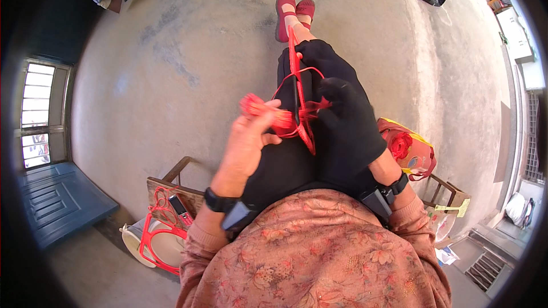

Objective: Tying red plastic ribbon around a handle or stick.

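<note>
My bare left hand (245, 140) is closed round a bundle of red cord (278, 117) above my lap. My right hand (349, 122), in a black glove, has its fingers bent at a loose end of red cord (317, 105); the dark glove hides the exact grip. Between the hands, a narrow red cord-wrapped frame (294, 57) runs lengthwise over my legs. A black piece (296, 100) shows at its middle. Thin red cord loops around the frame and up toward the gloved fingers. The bundle's loose end is slightly blurred.
Left of me, a wooden bench end (161, 190) carries a mobile phone (181, 210) and red cord. A white bucket (136, 245) with a red frame over it stands beside. At my right sits a red and yellow bag (422, 151) with a red cord roll (399, 145).
</note>
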Demonstrator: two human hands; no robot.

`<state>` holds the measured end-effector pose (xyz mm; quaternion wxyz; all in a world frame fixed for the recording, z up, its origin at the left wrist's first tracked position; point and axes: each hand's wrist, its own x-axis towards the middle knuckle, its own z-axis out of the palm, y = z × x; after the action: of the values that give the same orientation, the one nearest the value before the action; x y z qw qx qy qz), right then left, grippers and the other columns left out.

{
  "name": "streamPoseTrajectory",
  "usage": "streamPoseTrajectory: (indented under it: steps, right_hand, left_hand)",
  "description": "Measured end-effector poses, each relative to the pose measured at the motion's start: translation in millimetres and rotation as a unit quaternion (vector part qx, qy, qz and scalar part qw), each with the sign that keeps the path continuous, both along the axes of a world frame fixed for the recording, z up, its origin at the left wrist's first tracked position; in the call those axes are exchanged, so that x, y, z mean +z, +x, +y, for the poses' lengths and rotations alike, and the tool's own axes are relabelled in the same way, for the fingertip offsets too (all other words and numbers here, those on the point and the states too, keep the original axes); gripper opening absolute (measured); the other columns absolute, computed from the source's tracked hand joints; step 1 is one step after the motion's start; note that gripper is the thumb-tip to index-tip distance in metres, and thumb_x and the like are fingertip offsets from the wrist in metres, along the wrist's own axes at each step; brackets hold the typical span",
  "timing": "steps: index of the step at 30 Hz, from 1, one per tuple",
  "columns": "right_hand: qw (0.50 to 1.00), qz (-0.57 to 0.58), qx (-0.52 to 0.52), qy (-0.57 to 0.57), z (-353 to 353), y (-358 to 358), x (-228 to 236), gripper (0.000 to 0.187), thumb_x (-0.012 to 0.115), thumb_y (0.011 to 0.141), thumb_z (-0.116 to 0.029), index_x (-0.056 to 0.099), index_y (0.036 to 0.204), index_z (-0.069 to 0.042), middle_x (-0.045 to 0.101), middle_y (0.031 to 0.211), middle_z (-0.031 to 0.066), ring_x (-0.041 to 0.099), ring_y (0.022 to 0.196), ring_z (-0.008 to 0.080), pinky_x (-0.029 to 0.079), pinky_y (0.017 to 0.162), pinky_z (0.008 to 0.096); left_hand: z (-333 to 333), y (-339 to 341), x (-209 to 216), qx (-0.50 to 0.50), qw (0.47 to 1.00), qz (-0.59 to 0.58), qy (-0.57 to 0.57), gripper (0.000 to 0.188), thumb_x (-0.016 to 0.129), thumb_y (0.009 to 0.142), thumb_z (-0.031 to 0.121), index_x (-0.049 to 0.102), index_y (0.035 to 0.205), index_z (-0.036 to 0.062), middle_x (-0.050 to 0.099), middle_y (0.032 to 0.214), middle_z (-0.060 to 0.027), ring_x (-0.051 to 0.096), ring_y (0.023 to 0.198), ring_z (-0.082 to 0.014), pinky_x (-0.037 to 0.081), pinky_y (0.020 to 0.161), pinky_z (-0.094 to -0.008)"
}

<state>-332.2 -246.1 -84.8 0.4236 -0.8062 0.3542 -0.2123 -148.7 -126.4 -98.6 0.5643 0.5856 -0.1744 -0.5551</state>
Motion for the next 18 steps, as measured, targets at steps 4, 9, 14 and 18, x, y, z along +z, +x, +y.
streamPoseTrajectory:
  steps: [4, 9, 14, 18]
  right_hand:
    - [0.995, -0.102, -0.020, 0.006, -7.3, -1.0, 12.1, 0.057, 0.072, 0.077, -0.010, 0.050, 0.129, -0.003, 0.056, 0.127, 0.0165, 0.057, 0.115, 0.0306, 0.047, 0.094, 0.0377]
    - [0.954, 0.027, 0.141, -0.262, -6.4, 38.7, 35.5, 0.046, 0.070, 0.080, -0.018, 0.055, 0.121, -0.002, 0.061, 0.120, 0.0116, 0.055, 0.117, 0.0283, 0.044, 0.097, 0.0388]
    - [0.959, -0.141, 0.241, 0.047, 2.3, 36.1, 51.7, 0.018, 0.054, 0.094, -0.015, 0.062, 0.097, 0.000, 0.064, 0.091, 0.0079, 0.062, 0.090, 0.0219, 0.048, 0.087, 0.0329]
    - [0.872, -0.200, 0.147, 0.421, 2.5, 13.1, 48.5, 0.022, 0.045, 0.098, -0.012, 0.060, 0.099, 0.004, 0.062, 0.087, 0.0102, 0.061, 0.080, 0.0200, 0.050, 0.082, 0.0323]
  left_hand:
    - [24.3, 36.2, 51.0, 0.125, 0.934, 0.304, -0.138, 0.017, 0.051, 0.094, 0.022, 0.057, 0.091, 0.0058, 0.060, 0.088, -0.0086, 0.058, 0.070, -0.0193, 0.047, 0.055, -0.0252]
    - [73.6, 74.2, 140.5, -0.011, 0.864, 0.302, -0.403, 0.020, 0.046, 0.098, 0.020, 0.044, 0.081, 0.0095, 0.049, 0.068, -0.0038, 0.043, 0.053, -0.0138, 0.039, 0.048, -0.0249]
    - [111.9, 117.2, 168.5, 0.118, 0.864, 0.210, -0.442, 0.019, 0.049, 0.098, 0.017, 0.046, 0.083, 0.0060, 0.037, 0.059, 0.0007, 0.035, 0.048, -0.0090, 0.032, 0.044, -0.0215]
    - [95.0, 124.1, 81.2, 0.242, 0.939, 0.067, -0.234, 0.018, 0.057, 0.095, 0.017, 0.053, 0.102, 0.0008, 0.036, 0.064, 0.0029, 0.034, 0.051, -0.0060, 0.029, 0.045, -0.0205]
